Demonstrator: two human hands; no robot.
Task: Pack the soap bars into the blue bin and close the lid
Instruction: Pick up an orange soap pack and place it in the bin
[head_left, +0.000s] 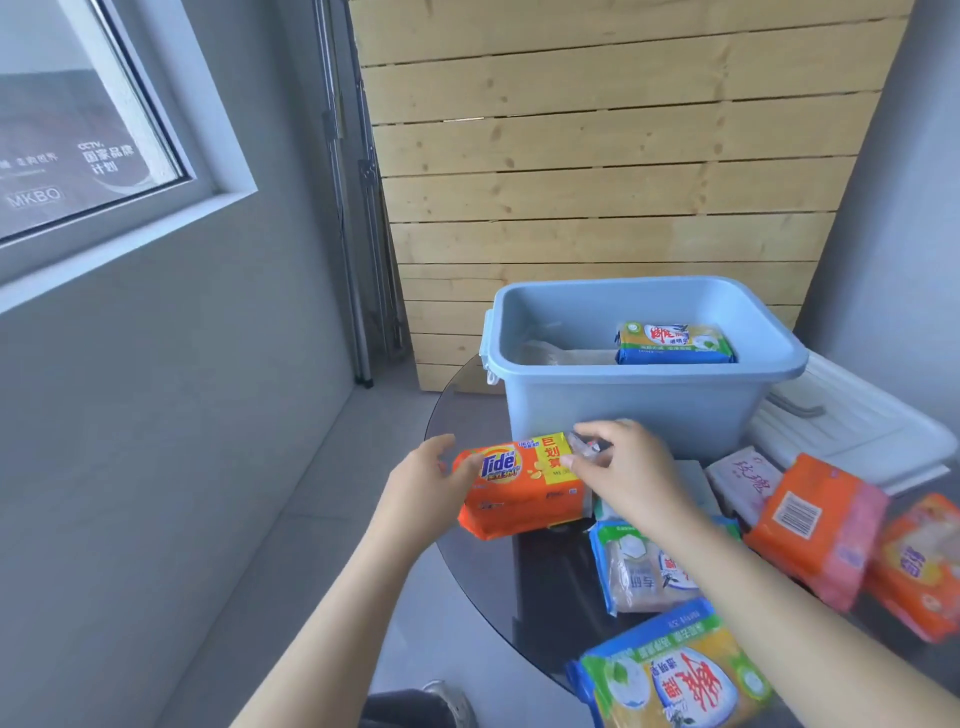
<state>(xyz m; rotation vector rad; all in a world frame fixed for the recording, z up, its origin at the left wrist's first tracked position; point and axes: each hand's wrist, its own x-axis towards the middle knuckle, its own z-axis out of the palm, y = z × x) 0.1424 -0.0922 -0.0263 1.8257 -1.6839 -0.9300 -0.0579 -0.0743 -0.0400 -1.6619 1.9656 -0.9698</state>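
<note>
Soap bars in printed wrappers are spread over the near right part of a round dark glass table (470, 551), and one of them, an orange Tide pack (524, 491), sits between the person's two hands just in front of the blue bin (639, 400). The left hand (423, 486) is cupped against the pack's left end, fingers curled around its edge. The right hand (623, 462) reaches in from the right and pinches the crimped clear flap at the pack's upper right corner between thumb and fingers, so the pack is gripped at both ends. Whether it is lifted off the glass or resting on it cannot be told from this view.

The bin stands open at the back of the table, its near wall just behind the Tide pack. Inside it, toward the right, lies a green and blue soap pack (674, 343). A white lid (857, 431) lies flat to the right of the bin, partly tucked behind it.

On the table to the right of the hands are a pale pink pack (745, 480), a second orange pack (815, 525) with its barcode up, and a blue-edged clear pack (644, 571); a large green and yellow pack (675, 680) lies nearest the camera.
</note>
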